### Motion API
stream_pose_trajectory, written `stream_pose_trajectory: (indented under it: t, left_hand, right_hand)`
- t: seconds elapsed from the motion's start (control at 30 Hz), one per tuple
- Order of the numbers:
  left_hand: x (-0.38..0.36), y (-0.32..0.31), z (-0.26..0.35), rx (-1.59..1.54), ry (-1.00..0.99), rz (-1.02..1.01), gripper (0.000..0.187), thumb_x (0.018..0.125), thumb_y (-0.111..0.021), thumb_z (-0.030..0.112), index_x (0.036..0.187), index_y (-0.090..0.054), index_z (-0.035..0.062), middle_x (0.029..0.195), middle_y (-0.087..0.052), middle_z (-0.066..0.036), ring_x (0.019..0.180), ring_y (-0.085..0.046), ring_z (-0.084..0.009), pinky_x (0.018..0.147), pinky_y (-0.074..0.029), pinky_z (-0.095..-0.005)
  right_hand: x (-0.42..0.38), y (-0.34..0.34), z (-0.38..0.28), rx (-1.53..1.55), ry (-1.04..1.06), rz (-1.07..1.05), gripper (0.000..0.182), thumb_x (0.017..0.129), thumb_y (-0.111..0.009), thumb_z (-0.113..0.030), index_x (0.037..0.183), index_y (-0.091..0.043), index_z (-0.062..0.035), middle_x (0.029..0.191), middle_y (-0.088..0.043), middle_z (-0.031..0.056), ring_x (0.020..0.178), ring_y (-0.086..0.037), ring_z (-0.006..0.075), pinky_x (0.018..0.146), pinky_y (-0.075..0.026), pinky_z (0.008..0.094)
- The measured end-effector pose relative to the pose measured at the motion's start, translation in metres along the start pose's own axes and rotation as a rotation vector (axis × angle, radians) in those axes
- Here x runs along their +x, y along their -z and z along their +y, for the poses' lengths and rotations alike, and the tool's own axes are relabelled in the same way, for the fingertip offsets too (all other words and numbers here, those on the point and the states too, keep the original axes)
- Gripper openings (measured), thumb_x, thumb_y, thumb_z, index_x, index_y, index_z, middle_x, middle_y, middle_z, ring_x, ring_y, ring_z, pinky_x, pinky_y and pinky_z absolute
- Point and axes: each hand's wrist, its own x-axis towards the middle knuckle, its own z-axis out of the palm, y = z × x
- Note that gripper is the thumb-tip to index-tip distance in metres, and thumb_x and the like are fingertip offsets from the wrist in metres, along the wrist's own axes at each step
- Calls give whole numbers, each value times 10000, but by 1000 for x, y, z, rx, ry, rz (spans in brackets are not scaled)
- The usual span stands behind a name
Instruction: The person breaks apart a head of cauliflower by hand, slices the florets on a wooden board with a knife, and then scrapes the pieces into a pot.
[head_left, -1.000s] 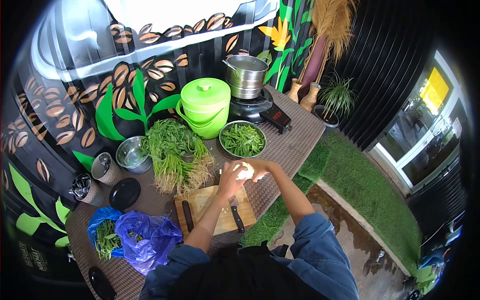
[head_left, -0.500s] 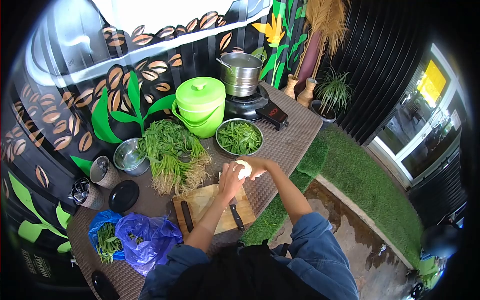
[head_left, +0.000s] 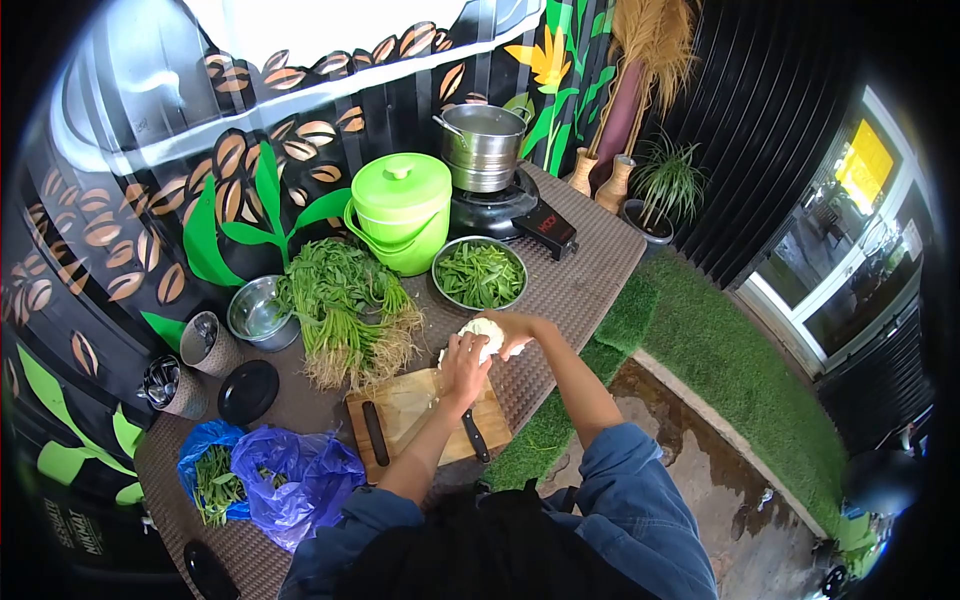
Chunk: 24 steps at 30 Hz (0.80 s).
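Between my two hands is a white, lumpy cauliflower (head_left: 483, 332), just beyond the far right edge of the wooden cutting board (head_left: 490, 408). My left hand (head_left: 464, 368) presses its fingers on the near left side. My right hand (head_left: 516, 330) curls around the far right side, and its fingertips are partly hidden. On the board lies a black-handled knife (head_left: 474, 436), its blade partly hidden by my left hand. Another long dark handle or strip (head_left: 375, 433) is at the board's left side. Small pale bits are scattered on the board.
Leafy greens with roots (head_left: 350, 310) lie behind the board, beside a bowl of cut greens (head_left: 480, 275). Further back are a green lidded bucket (head_left: 400, 215) and a steel pot (head_left: 483, 150) on a stove. Purple bag (head_left: 300, 490), cutlery cups (head_left: 212, 345) and metal bowl (head_left: 262, 312) stand left.
My left hand has shifted slightly down and toward me, its fingers more spread over the cauliflower. More of the white surface shows between the hands.
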Motion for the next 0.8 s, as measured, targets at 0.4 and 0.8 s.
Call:
stream_pose_trajectory:
  t: [0.4,0.8]
  left_hand:
    - [4,-6,-11,-169,-2,14,354,597,-741,48,915,-586,63,915,-582,-82,853,-531,-297,742,-457,-390]
    - [-5,3,-8,-124,-105,16,313,611,-736,19,865,-557,54,855,-585,-89,849,-535,-300,720,-454,-401]
  right_hand:
    - [-22,3,-18,647,-509,-26,956,688,-623,-704,1421,-277,-195,1296,-487,135,1090,-548,290,768,-530,474]
    - [-11,-31,-9,41,-384,357,664,823,-486,-537,1306,-472,-81,1228,-547,238,1127,-525,378,966,-392,414]
